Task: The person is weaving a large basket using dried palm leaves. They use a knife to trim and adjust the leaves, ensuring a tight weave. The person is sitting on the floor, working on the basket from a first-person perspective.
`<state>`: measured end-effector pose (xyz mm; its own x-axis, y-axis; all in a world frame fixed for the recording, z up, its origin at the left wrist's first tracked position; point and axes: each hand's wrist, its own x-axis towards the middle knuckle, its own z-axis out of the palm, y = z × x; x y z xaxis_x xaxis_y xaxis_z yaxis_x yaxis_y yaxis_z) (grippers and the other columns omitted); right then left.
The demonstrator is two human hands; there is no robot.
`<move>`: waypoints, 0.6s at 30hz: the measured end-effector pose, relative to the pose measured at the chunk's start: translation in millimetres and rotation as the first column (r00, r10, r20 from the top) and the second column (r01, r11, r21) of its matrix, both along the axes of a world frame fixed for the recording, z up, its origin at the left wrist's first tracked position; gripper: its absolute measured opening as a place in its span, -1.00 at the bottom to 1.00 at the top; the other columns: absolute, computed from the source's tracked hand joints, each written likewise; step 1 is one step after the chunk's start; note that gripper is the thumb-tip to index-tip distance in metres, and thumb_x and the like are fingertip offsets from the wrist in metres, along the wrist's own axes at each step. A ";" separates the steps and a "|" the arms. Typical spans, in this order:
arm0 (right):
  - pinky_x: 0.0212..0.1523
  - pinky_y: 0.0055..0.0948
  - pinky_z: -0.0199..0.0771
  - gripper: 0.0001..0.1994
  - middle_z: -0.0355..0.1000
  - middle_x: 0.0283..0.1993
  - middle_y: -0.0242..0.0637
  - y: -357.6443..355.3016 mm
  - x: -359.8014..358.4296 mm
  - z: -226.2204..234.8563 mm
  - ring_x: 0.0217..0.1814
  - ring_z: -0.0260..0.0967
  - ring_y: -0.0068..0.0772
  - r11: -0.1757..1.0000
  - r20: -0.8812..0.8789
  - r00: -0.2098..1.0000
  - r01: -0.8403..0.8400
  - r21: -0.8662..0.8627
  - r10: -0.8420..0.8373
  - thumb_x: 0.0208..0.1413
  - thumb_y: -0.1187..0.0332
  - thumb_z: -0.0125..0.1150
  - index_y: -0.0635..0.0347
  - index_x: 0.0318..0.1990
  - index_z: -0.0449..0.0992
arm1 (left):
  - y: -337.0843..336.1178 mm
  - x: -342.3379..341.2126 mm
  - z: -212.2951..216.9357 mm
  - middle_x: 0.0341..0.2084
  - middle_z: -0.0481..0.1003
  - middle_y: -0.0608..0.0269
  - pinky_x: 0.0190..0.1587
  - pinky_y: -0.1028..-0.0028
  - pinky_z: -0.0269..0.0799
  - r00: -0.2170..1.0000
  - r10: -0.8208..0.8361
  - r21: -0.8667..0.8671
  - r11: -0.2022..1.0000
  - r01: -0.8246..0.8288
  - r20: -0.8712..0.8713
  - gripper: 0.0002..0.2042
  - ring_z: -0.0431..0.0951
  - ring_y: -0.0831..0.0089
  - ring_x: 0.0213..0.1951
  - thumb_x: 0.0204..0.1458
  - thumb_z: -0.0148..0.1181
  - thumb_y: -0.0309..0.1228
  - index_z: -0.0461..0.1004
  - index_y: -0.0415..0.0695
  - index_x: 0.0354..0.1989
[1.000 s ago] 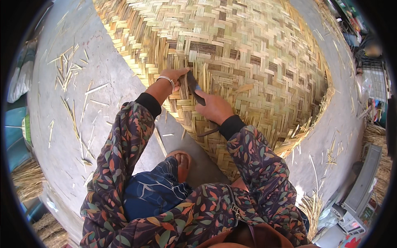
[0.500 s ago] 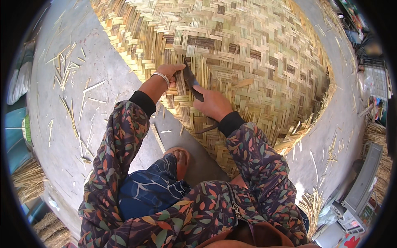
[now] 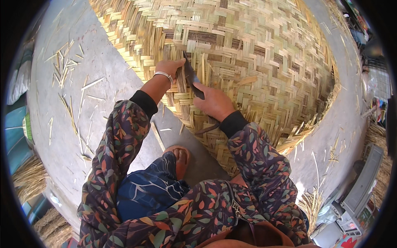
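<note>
A large woven mat (image 3: 269, 53) of flat tan, green and brown strips fills the upper middle, bulging upward in the centre. My right hand (image 3: 216, 103) is wrapped round a dark knife (image 3: 189, 73), whose blade points up and left against the weave. The tail of the knife's curved handle shows below my right wrist. Beside the blade, my left hand (image 3: 168, 68) is closed on a bundle of woven strips (image 3: 182, 81) near the mat's left edge. Its thumb lies close to the blade's tip; the other fingertips are partly hidden.
Loose strip offcuts (image 3: 66, 62) are scattered over the grey concrete floor (image 3: 115, 78) at left. My sandalled foot (image 3: 178, 159) stands by the mat's near edge. Straw bundles (image 3: 31, 177) lie at far left, and a grey plastic-looking object (image 3: 364, 173) at right.
My left hand has shifted slightly up along the strips, and the knife's tip sits a little higher. Both hands keep their grip; the mat looks the same.
</note>
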<state>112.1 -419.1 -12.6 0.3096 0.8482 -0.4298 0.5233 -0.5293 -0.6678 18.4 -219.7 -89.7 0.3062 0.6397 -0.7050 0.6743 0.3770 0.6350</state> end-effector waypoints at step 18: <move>-0.13 -0.04 0.46 -0.47 0.53 -0.22 0.01 6.4 -8.5 -4.0 -0.16 0.48 0.09 0.999 0.056 0.997 -0.048 -0.003 0.048 -0.04 0.07 0.18 -0.05 0.14 0.42 | -4.0 -37.0 50.9 -0.43 0.60 0.11 -0.25 0.24 0.48 0.816 -0.397 0.531 0.622 0.576 -0.420 -0.43 0.61 0.14 -0.32 -0.16 0.24 0.27 0.61 -0.06 -0.37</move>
<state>103.6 -412.7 -16.6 0.2925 0.8620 -0.4140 0.5845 -0.5038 -0.6361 -18.7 -223.7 -38.8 0.5823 0.7522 -0.3083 0.7996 -0.4615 0.3843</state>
